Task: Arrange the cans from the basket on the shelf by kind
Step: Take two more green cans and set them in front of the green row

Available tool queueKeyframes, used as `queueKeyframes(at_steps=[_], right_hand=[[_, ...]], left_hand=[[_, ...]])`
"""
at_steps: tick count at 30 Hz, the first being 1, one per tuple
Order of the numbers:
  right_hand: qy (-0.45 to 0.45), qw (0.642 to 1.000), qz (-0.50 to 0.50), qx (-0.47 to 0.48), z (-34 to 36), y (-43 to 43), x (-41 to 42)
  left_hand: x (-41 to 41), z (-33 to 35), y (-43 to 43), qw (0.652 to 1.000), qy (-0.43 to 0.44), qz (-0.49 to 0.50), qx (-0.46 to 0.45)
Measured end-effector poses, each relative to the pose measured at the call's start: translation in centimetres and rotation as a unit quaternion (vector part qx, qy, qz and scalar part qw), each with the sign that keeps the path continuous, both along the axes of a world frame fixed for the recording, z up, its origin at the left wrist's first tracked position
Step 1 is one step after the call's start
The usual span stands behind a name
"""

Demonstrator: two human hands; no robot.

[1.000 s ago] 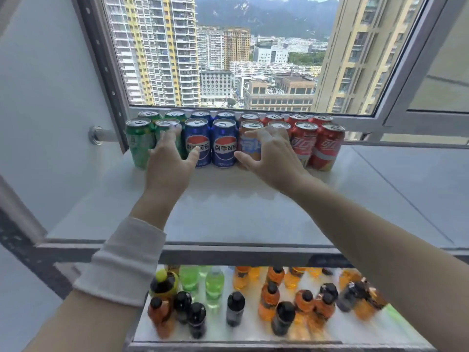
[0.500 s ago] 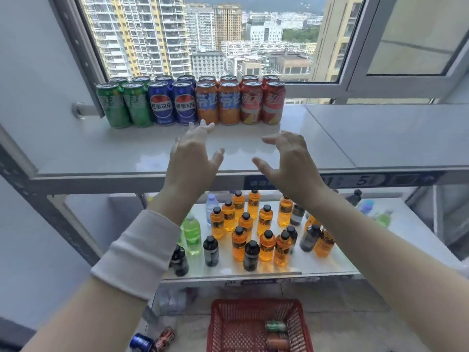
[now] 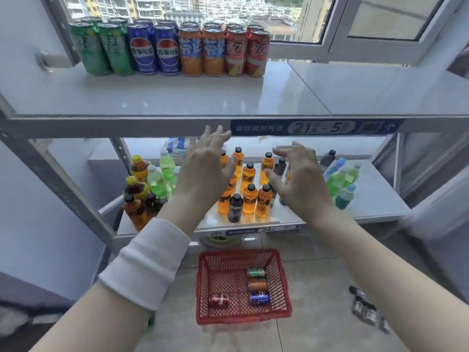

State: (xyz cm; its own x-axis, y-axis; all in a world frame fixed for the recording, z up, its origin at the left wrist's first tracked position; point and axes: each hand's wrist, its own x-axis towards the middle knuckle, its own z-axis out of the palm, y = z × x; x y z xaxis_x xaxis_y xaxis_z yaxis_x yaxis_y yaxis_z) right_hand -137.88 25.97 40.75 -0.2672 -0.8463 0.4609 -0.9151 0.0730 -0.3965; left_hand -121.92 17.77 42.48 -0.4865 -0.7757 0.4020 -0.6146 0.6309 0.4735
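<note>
On the top shelf (image 3: 177, 100) cans stand in rows grouped by colour: green cans (image 3: 101, 47) at the left, then blue cans (image 3: 154, 49), orange cans (image 3: 200, 52) and red cans (image 3: 247, 53). On the floor below sits a red basket (image 3: 203, 295) with several cans lying in it: a green can (image 3: 255, 272), an orange can (image 3: 257, 285), a blue can (image 3: 259, 298) and a red can (image 3: 218, 300). My left hand (image 3: 203, 171) and my right hand (image 3: 299, 181) hover empty, fingers spread, in front of the lower shelf and well above the basket.
The lower shelf (image 3: 375, 199) holds several orange, green, dark and blue drink bottles (image 3: 250, 196). A window frame (image 3: 330, 49) rises behind the cans. Small dark objects (image 3: 365, 308) lie on the floor at the right. A shelf upright (image 3: 63, 189) slants at the left.
Both hands have pulled back from the cans on the top shelf and dropped below its front edge. The view has tilted down, bringing the whole basket into sight.
</note>
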Motion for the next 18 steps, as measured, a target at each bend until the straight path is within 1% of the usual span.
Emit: queueKeyframes(at_steps=[4, 11, 18], right_hand=[[-0.01, 1.0, -0.005, 0.011, -1.4, 2.8, -0.3], [-0.037, 0.999, -0.001, 0.002, -3.9, 8.5, -1.7], [-0.084, 0.996, -0.007, 0.033, -9.5, 15.9, -3.7]], left_hand=[[0.0, -1.0, 2.7, 1.0, -0.019, 0.003, 0.0], [-1.6, -3.4, 8.8, 0.999, -0.032, 0.013, 0.014], [-2.3, -8.3, 13.9, 0.995, -0.075, 0.021, 0.065]])
